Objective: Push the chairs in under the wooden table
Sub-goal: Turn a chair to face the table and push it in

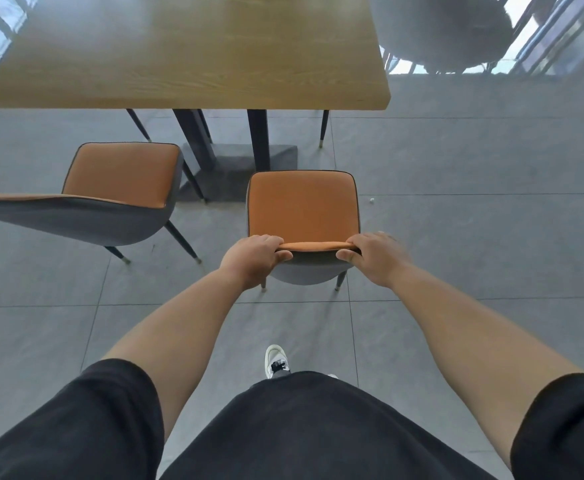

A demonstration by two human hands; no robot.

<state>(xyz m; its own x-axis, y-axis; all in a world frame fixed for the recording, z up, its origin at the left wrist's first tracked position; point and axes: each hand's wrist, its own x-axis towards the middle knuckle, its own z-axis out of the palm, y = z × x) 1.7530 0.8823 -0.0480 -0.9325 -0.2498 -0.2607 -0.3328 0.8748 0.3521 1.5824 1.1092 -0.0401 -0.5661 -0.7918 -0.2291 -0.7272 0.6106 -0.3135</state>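
A wooden table (186, 53) stands ahead of me on dark legs over a grey base plate (242, 157). Directly before me is a chair with an orange seat (302, 206) and grey back, standing clear of the table's near edge. My left hand (254, 259) grips the left end of its backrest top, and my right hand (375, 259) grips the right end. A second orange chair (124, 171) stands to the left, turned slightly, its seat also out from under the table.
Grey tiled floor (474, 237) spreads to the right and behind the chairs. A small white scrap (371, 200) lies on the floor right of the chair. A round grey chair (442, 29) stands at the far right by the windows. My shoe (276, 362) is below.
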